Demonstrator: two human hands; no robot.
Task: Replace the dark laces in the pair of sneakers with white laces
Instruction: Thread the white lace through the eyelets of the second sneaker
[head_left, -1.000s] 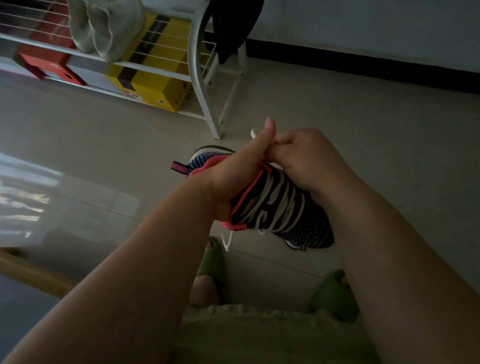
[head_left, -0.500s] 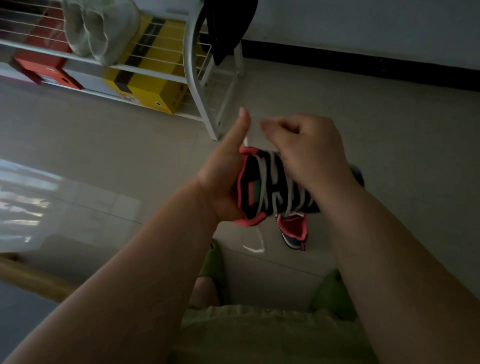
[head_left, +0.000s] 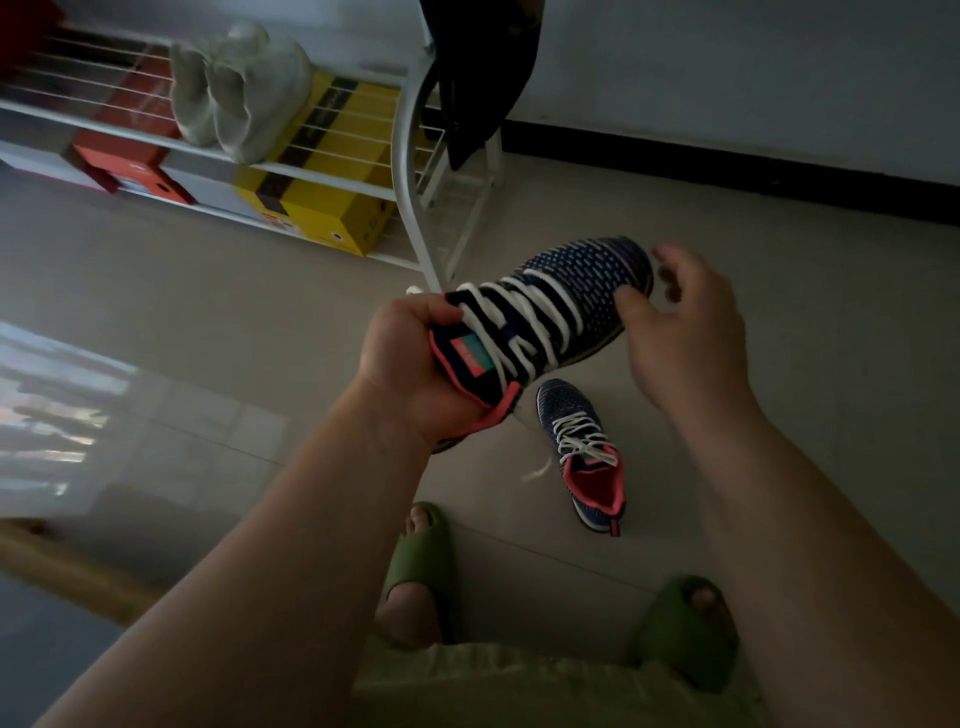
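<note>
A dark blue knit sneaker (head_left: 576, 291) with a pink collar and white laces (head_left: 524, 322) is held up in the air, toe pointing away to the right. My left hand (head_left: 410, 358) grips it around the heel and collar. My right hand (head_left: 680, 332) is beside the toe with fingers spread; its thumb touches the toe side and it holds nothing. The second sneaker (head_left: 587, 452), also with white laces, lies on the floor below, a loose lace end trailing to its left.
A white wire shoe rack (head_left: 410, 171) stands at the back left with a yellow box (head_left: 332, 182), orange boxes (head_left: 130, 161) and pale shoes (head_left: 239, 88). A dark cloth (head_left: 478, 67) hangs on its post. My feet in green slippers (head_left: 421, 561) rest on the tiled floor.
My right hand let go of the lace near the collar and moved to the toe. The held sneaker turned so its toe points far right. The floor sneaker is now in full view.
</note>
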